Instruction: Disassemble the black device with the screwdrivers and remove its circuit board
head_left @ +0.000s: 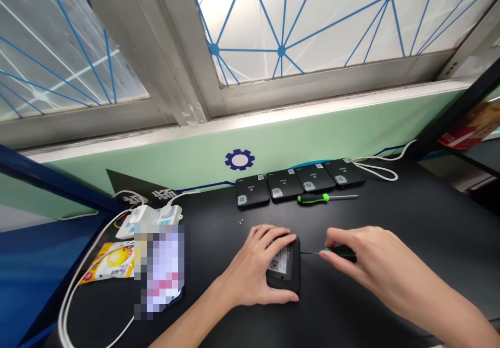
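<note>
A black box-shaped device (pixel 296 275) with a white printed label lies on the dark table, its label side up. My left hand (pixel 262 267) grips it from the left, thumb along the near edge and fingers over the far edge. In my right hand (pixel 363 254) is a screwdriver (pixel 346 253) with a black and green handle, pinched between thumb and fingers. Its thin metal shaft points left, and the tip meets the device's right side; whether it is inside a gap I cannot tell. Small screws (pixel 241 221) lie beyond my left hand.
Several similar black devices (pixel 253 190) stand in a row along the wall, with a second green and black screwdriver (pixel 313 198) before them. At left are a white power strip (pixel 150 220), a snack packet (pixel 111 262), a blurred-out phone-like object (pixel 164 270) and white cables (pixel 66 301).
</note>
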`<state>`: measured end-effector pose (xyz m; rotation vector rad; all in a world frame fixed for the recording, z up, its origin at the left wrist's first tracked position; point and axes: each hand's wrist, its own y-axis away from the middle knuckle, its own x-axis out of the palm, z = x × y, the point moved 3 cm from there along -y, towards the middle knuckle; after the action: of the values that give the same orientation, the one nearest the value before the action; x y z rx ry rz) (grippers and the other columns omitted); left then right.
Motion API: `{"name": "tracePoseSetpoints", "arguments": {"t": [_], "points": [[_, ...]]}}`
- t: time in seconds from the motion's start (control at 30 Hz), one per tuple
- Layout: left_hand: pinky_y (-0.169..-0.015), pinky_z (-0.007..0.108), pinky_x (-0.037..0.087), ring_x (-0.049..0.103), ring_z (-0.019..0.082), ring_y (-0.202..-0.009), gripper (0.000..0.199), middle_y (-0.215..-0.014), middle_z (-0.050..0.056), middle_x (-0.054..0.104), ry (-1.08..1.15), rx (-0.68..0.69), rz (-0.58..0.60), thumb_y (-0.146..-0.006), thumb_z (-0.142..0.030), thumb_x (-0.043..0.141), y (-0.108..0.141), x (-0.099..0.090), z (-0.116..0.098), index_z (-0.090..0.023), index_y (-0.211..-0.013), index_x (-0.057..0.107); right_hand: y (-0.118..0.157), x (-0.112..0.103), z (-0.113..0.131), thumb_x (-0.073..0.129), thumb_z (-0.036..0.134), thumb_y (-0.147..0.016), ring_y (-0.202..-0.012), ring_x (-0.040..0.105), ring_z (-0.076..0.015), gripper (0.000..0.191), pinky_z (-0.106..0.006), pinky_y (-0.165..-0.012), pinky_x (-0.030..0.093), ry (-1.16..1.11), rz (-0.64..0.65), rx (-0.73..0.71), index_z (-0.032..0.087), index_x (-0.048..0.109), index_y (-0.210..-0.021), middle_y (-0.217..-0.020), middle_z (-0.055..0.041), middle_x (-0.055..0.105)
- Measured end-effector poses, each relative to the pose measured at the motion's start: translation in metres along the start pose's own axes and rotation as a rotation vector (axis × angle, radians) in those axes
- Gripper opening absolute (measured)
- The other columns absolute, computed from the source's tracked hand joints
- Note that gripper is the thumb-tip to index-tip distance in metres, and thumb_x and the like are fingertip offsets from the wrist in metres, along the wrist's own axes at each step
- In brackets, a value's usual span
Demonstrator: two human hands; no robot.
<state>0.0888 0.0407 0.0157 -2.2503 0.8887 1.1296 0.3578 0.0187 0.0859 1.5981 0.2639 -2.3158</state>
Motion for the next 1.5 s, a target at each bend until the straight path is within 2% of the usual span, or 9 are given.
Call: {"name": "tracePoseSetpoints", "arguments": {"t": [0.1,0.3,0.4,0.53,0.67,0.77,1.07,1.33,1.5], "points": [[-0.128,0.061,0.045,0.055,0.043,-0.149,0.111,-0.166,0.014,0.062,0.009,-0.003,-0.004,-0.075,-0.067,0.104,0.001,0.0,0.001,-0.03,-0.168,0.055,-0.013,-0.005,0.005,0.065,0.055,-0.11,-0.061,0.068,-0.0271,0.036,-0.036,-0.061,0.035,0.021,0.035,0.012,0.03,0.068,-0.085,-0.068,-0.0012,0.072],[-0.127,0.063,0.044,0.054,0.043,-0.15,0.106,-0.169,0.015,0.06,0.018,-0.006,-0.014,-0.078,-0.07,0.102,0.001,-0.001,0.003,-0.031,-0.167,0.058,-0.029,-0.013,-0.01,0.069,0.06,-0.106,-0.068,0.065,-0.0255,0.035,-0.035,-0.064,0.04,-0.187,0.139,0.08,0.031,0.077,-0.088,-0.075,-0.0011,0.074],[-0.131,0.065,0.04,0.052,0.043,-0.153,0.104,-0.171,0.014,0.059,-0.01,0.01,-0.003,-0.081,-0.067,0.101,0.002,-0.001,0.001,-0.031,-0.168,0.057,-0.031,-0.008,-0.026,0.069,0.064,-0.105,-0.085,0.071,-0.0264,0.041,-0.034,-0.073,0.046,-0.34,0.18,0.087,0.028,0.079,-0.089,-0.093,-0.0013,0.081],[-0.135,0.07,0.031,0.054,0.044,-0.151,0.097,-0.168,0.014,0.059,-0.075,0.03,-0.016,-0.079,-0.063,0.103,0.005,0.001,-0.001,-0.034,-0.163,0.062,-0.026,0.009,-0.045,0.071,0.061,-0.106,-0.097,0.072,-0.0269,0.039,-0.035,-0.088,0.049,-0.502,0.215,0.081,0.025,0.079,-0.093,-0.098,-0.0008,0.082],[-0.128,0.065,0.041,0.057,0.044,-0.142,0.104,-0.16,0.015,0.058,-0.097,0.028,-0.029,-0.071,-0.06,0.107,0.008,0.001,-0.004,-0.034,-0.161,0.064,-0.019,0.024,-0.053,0.074,0.062,-0.104,-0.106,0.074,-0.0294,0.041,-0.035,-0.091,0.052,-0.63,0.197,0.101,0.023,0.082,-0.098,-0.106,-0.004,0.084],[-0.121,0.06,0.049,0.061,0.041,-0.133,0.104,-0.155,0.014,0.058,-0.091,0.019,-0.019,-0.065,-0.06,0.107,0.007,-0.002,-0.007,-0.034,-0.157,0.067,-0.017,0.029,-0.052,0.077,0.06,-0.102,-0.103,0.074,-0.0296,0.039,-0.035,-0.09,0.053,-0.661,0.19,0.119,0.023,0.083,-0.096,-0.103,-0.0042,0.084],[-0.115,0.057,0.051,0.058,0.041,-0.129,0.084,-0.151,0.014,0.06,-0.134,0.036,-0.02,-0.065,-0.059,0.103,0.008,-0.006,-0.004,-0.029,-0.139,0.074,-0.021,0.033,-0.038,0.078,0.06,-0.099,-0.096,0.072,-0.0274,0.039,-0.034,-0.087,0.054,-0.742,0.167,0.144,0.022,0.082,-0.094,-0.098,-0.0038,0.081],[-0.097,0.045,0.063,0.06,0.036,-0.12,0.081,-0.135,0.014,0.056,0.038,0.072,-0.136,-0.053,-0.044,0.11,0.01,-0.009,-0.007,-0.024,-0.124,0.076,-0.02,0.04,-0.03,0.076,0.064,-0.101,-0.092,0.068,-0.0237,0.043,-0.032,-0.082,0.051,-0.794,0.232,0.133,0.022,0.079,-0.097,-0.096,-0.0023,0.078],[-0.093,0.044,0.067,0.06,0.036,-0.121,0.087,-0.134,0.014,0.052,0.106,0.071,-0.186,-0.048,-0.04,0.112,0.013,-0.006,-0.006,-0.025,-0.125,0.075,-0.017,0.043,-0.031,0.077,0.063,-0.1,-0.094,0.07,-0.0246,0.042,-0.033,-0.086,0.052,-0.833,0.188,0.123,0.022,0.078,-0.096,-0.097,-0.0023,0.077]]}}
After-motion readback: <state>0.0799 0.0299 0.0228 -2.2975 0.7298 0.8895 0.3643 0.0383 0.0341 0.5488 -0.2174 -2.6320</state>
